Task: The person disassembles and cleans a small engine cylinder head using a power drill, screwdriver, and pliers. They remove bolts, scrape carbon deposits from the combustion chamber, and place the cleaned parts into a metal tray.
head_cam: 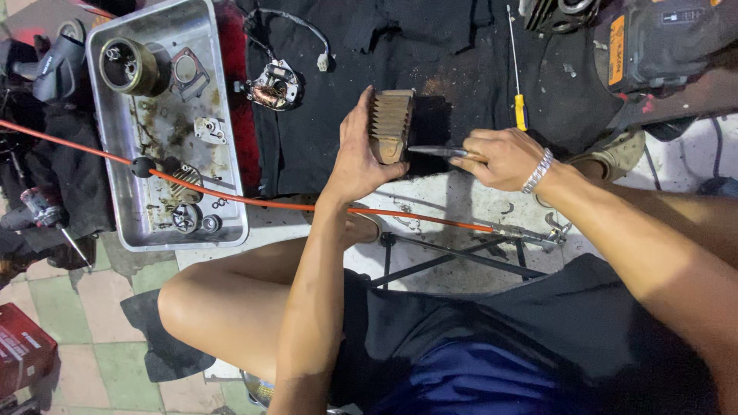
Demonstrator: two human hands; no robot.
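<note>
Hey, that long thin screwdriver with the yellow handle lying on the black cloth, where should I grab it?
Grip the yellow handle of the screwdriver, from above. It lies flat on the black cloth, handle toward the right hand; the shaft is thin and points away.

Finned block in the left hand looked dull, grimy cast metal, the tool in the right hand bare steel, the cloth under both matt black, the tray left of them scuffed, stained sheet metal.

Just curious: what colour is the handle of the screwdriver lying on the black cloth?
Yellow; the screwdriver shows clearly in the head view.
</note>
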